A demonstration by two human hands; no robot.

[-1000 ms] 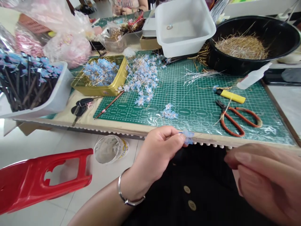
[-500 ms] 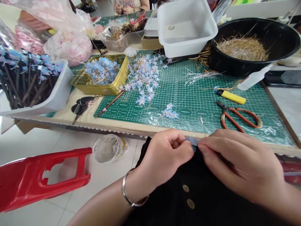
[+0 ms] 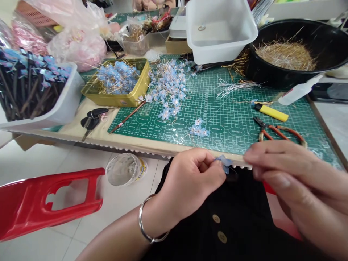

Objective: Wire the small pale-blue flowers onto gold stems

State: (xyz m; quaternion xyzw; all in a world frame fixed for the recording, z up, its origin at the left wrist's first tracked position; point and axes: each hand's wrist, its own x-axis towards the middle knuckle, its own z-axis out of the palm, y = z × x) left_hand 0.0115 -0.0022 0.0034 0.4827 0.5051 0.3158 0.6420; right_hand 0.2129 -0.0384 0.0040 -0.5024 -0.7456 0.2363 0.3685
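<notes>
While the left hand [image 3: 194, 183] pinches a blue flower [image 3: 225, 162] above the lap, the right hand [image 3: 289, 175] is near it, a little apart. The right fingers are bent and blurry, so I cannot tell if they hold anything. Black clothes [image 3: 217, 203] with two buttons show below. On the floor are a round tub [image 3: 122, 169] and a red plastic thing [image 3: 24, 203].

On the green mat [image 3: 152, 132] lie a few loose flowers [image 3: 199, 129], and pliers [image 3: 268, 127] partly behind the right hand. A yellow lighter [image 3: 273, 112] lies just past the pliers. Farther back, a big pile of blue flowers [image 3: 170, 87] sits beside a gold tin [image 3: 114, 100] full of more. At the back are a white box [image 3: 221, 50] and a black bowl [image 3: 274, 76] with thin wires inside.
</notes>
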